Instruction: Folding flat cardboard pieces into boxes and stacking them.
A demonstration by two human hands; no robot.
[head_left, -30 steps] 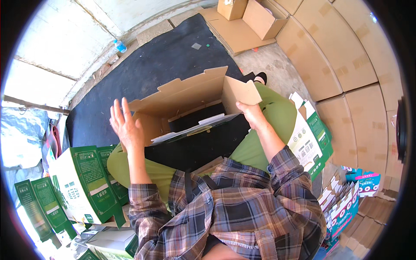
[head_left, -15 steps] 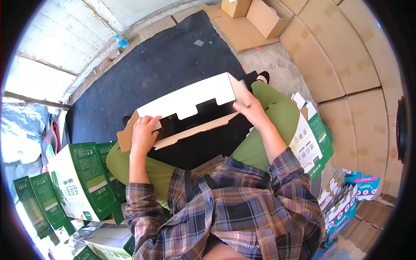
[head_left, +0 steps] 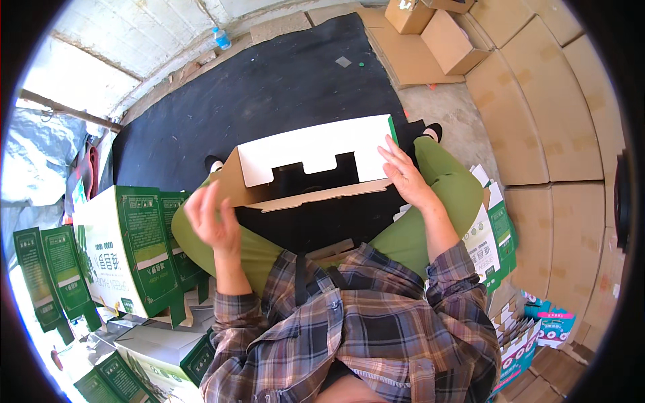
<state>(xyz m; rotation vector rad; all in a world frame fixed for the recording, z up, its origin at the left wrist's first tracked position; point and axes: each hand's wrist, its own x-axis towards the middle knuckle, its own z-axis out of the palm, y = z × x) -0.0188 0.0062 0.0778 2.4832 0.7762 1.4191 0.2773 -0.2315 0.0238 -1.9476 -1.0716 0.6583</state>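
Note:
A partly folded cardboard box (head_left: 316, 142) stands between my knees, white on its upper panel, with a notched edge and a brown lower flap. At its left end a brown side wall shows, and a strip of green shows at its right end. My left hand (head_left: 213, 220) is off the box, just left of its lower left corner, slightly blurred with fingers apart and nothing in them. My right hand (head_left: 406, 178) lies against the box's right end with its fingers stretched out.
Green and white cartons (head_left: 111, 262) stand at my left, more (head_left: 494, 235) by my right knee. Blue and pink cartons (head_left: 517, 349) sit at the lower right. Stacked brown boxes (head_left: 547, 101) line the right side. A black mat (head_left: 269, 87) covers the floor; a blue bottle (head_left: 221, 38) stands beyond it.
My left hand has let go of the box's left end and drawn back. The box's right end flap has folded in under my right hand. The view has shifted somewhat.

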